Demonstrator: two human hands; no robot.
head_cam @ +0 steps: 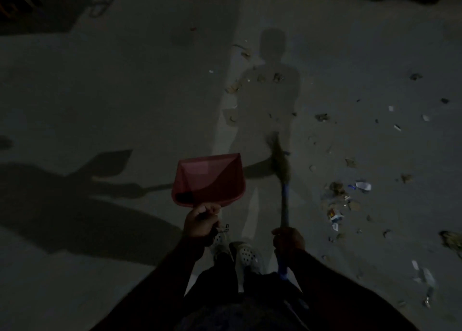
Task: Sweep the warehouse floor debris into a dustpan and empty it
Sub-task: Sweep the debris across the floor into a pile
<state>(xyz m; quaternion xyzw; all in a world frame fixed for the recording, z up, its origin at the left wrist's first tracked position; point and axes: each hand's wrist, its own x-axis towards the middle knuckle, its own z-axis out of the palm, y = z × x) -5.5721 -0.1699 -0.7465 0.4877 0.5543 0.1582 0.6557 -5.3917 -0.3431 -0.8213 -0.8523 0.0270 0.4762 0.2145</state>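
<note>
Your red dustpan [208, 179] is off the floor, mouth facing away from you; contents too dark to tell. Left hand [202, 222] grips its handle. Right hand [288, 238] fists the blue broom [281, 170] stick, bristles forward. Debris [337, 198] scattered to your right.

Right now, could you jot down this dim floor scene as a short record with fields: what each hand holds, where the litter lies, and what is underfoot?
left hand: left hand grips the handle of the red plastic dustpan, held above the floor
right hand: right hand grips the blue-handled broom, bristles forward
litter: scattered paper and leaf debris, mostly to the right of the broom
dustpan contents: too dim to tell
floor: grey concrete floor, with shadows
feet: white perforated shoes
</note>
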